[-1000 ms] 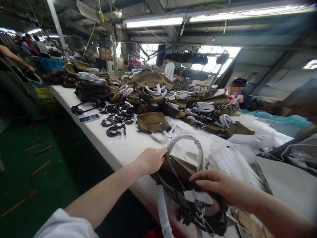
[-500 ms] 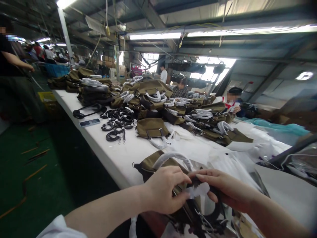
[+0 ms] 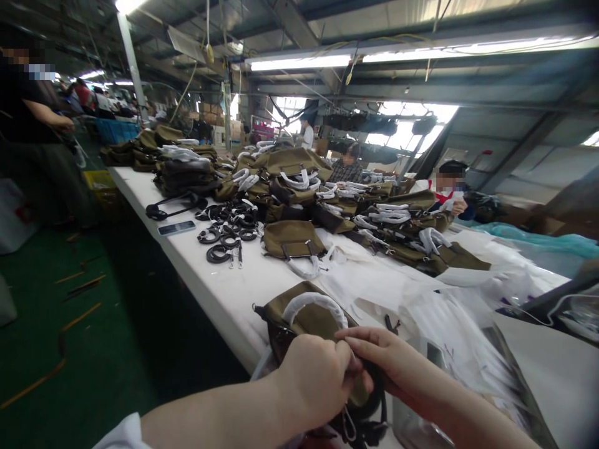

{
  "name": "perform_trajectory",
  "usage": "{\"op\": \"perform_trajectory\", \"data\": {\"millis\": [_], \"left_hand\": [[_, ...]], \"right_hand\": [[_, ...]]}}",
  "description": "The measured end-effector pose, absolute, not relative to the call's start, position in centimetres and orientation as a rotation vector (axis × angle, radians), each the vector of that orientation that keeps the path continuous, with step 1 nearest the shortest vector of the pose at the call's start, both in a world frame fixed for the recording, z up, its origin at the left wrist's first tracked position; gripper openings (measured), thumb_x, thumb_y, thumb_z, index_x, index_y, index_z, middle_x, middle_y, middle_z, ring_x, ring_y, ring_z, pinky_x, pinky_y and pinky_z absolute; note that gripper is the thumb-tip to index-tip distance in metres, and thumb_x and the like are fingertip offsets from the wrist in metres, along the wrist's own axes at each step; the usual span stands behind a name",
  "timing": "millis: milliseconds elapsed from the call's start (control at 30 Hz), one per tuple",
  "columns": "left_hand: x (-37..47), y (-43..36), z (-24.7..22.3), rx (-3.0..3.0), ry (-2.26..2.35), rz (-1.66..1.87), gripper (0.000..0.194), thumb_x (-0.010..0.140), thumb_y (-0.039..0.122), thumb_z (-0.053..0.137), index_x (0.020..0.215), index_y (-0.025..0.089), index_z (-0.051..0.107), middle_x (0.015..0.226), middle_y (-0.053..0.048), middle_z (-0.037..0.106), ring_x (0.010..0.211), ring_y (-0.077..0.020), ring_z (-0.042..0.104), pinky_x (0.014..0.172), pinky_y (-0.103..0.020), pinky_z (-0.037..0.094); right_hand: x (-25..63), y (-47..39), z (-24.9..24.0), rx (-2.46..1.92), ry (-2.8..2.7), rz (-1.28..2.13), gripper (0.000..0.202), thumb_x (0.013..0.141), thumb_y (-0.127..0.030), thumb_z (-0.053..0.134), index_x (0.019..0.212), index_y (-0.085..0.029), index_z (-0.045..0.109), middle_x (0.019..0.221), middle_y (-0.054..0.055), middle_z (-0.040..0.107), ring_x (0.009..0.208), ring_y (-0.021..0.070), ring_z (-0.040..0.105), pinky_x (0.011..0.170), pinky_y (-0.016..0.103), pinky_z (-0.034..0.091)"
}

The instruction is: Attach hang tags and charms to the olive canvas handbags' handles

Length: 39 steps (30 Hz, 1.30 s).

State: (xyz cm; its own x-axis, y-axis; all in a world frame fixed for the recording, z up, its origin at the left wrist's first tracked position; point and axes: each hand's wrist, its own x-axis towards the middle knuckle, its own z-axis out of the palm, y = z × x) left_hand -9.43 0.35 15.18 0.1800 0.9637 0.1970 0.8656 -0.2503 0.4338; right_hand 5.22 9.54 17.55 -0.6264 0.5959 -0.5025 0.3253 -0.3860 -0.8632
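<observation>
An olive handbag (image 3: pixel 312 319) with a white-wrapped handle (image 3: pixel 314 298) lies at the near edge of the table, just beyond my hands. My left hand (image 3: pixel 321 371) is closed in a pinch in front of the bag; what is between its fingertips is hidden. Touching it on the right, my right hand (image 3: pixel 377 352) has its fingers curled around a coiled black strap (image 3: pixel 373 408). The strap hangs below both hands, with a thin pale cord (image 3: pixel 347 424) beside it. My fingers cover the strap's upper part.
Several coiled black straps (image 3: pixel 219 253) and a phone (image 3: pixel 176 228) lie on the white table (image 3: pixel 224 299). Behind them are another olive bag (image 3: pixel 292 239) and a large pile of bags (image 3: pixel 299 163). White plastic sheets (image 3: pixel 449 330) spread to the right. Co-workers stand left (image 3: pixel 28 118) and across the table.
My left hand has turned into a tighter fist, and the white wrapping scrap between my hands no longer shows. Both hands and the strap sit slightly further left. The view has shifted a little.
</observation>
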Motion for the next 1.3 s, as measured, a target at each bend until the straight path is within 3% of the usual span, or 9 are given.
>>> {"op": "perform_trajectory", "data": {"millis": [133,267,400,733,833,900,1067,1133,1300], "left_hand": [[-10.4,0.2,14.5,2.204,1.622,0.859,0.020,0.089,0.023,0.047,0.086,0.015,0.065,0.082,-0.013,0.073,0.071,-0.0263,0.069,0.064,-0.035,0.049],[-11.9,0.5,12.8,1.439,1.244,1.362,0.025,0.090,0.036,0.052,0.075,0.017,0.059,0.066,-0.002,0.062,0.058,-0.0139,0.056,0.058,-0.026,0.041],[-12.8,0.7,11.7,0.687,0.940,1.546,0.037,0.071,0.047,0.075,0.072,0.017,0.054,0.052,0.007,0.044,0.046,-0.0066,0.036,0.048,-0.021,0.031],[-16.5,0.8,10.2,1.035,1.114,1.413,0.033,0.087,0.046,0.061,0.079,0.015,0.058,0.056,0.004,0.048,0.048,-0.0076,0.039,0.048,-0.021,0.030],[-17.9,-0.2,11.0,1.293,1.337,1.430,0.017,0.090,0.025,0.052,0.102,0.016,0.060,0.076,-0.002,0.061,0.066,-0.0140,0.056,0.064,-0.027,0.047],[-18.2,-1.7,12.4,1.602,1.408,1.424,0.038,0.079,0.008,0.051,0.114,0.020,0.058,0.107,-0.008,0.063,0.097,-0.0208,0.061,0.089,-0.036,0.050],[-16.4,-4.4,14.0,2.179,1.434,0.972,0.079,0.060,0.003,0.062,0.134,0.030,0.050,0.158,-0.011,0.020,0.143,-0.0365,0.028,0.116,-0.050,0.030],[-15.7,-4.2,13.0,2.247,1.468,0.973,0.067,0.068,0.010,0.066,0.131,0.029,0.053,0.158,-0.014,0.019,0.142,-0.0386,0.029,0.115,-0.052,0.032],[-15.6,-2.2,10.6,1.939,1.270,1.490,0.016,0.089,0.023,0.054,0.102,0.019,0.063,0.123,-0.015,0.059,0.114,-0.0279,0.059,0.099,-0.040,0.048]], "right_hand": [[4.5,8.9,17.2,-1.260,-1.590,2.092,0.051,0.068,-0.049,0.079,0.104,-0.014,0.067,0.053,-0.005,0.060,0.040,0.0054,0.050,0.044,0.017,0.036],[4.8,8.7,17.5,-1.245,-1.565,2.102,0.054,0.066,-0.052,0.080,0.102,-0.014,0.067,0.055,-0.007,0.056,0.036,0.0003,0.041,0.041,0.015,0.021],[4.6,8.2,17.6,-1.224,-1.645,2.136,0.062,0.066,-0.055,0.079,0.109,-0.013,0.066,0.048,-0.009,0.051,0.032,-0.0010,0.029,0.040,0.018,0.011],[3.6,7.1,17.9,-1.072,-1.253,2.259,0.041,0.071,-0.043,0.081,0.100,-0.015,0.071,0.059,-0.007,0.049,0.043,-0.0018,0.032,0.047,0.014,0.021],[3.6,7.1,17.8,-1.086,-1.214,2.274,0.038,0.075,-0.040,0.080,0.101,-0.014,0.072,0.061,-0.006,0.049,0.044,-0.0016,0.031,0.046,0.013,0.020],[3.6,7.0,17.7,-1.093,-1.207,2.283,0.035,0.077,-0.040,0.078,0.099,-0.013,0.072,0.063,-0.004,0.050,0.045,-0.0014,0.031,0.046,0.013,0.020],[3.2,6.9,17.3,-1.094,-1.159,2.310,0.031,0.074,-0.038,0.081,0.093,-0.014,0.072,0.063,-0.004,0.051,0.045,-0.0011,0.032,0.046,0.012,0.028],[2.8,7.0,17.1,-1.087,-1.144,2.327,0.031,0.076,-0.038,0.080,0.093,-0.014,0.071,0.061,-0.005,0.050,0.044,-0.0004,0.034,0.046,0.012,0.032],[2.3,7.2,15.9,-1.155,-1.194,2.235,0.043,0.083,-0.052,0.065,0.103,-0.014,0.065,0.069,0.002,0.060,0.055,0.0120,0.059,0.034,0.014,0.030]]}}
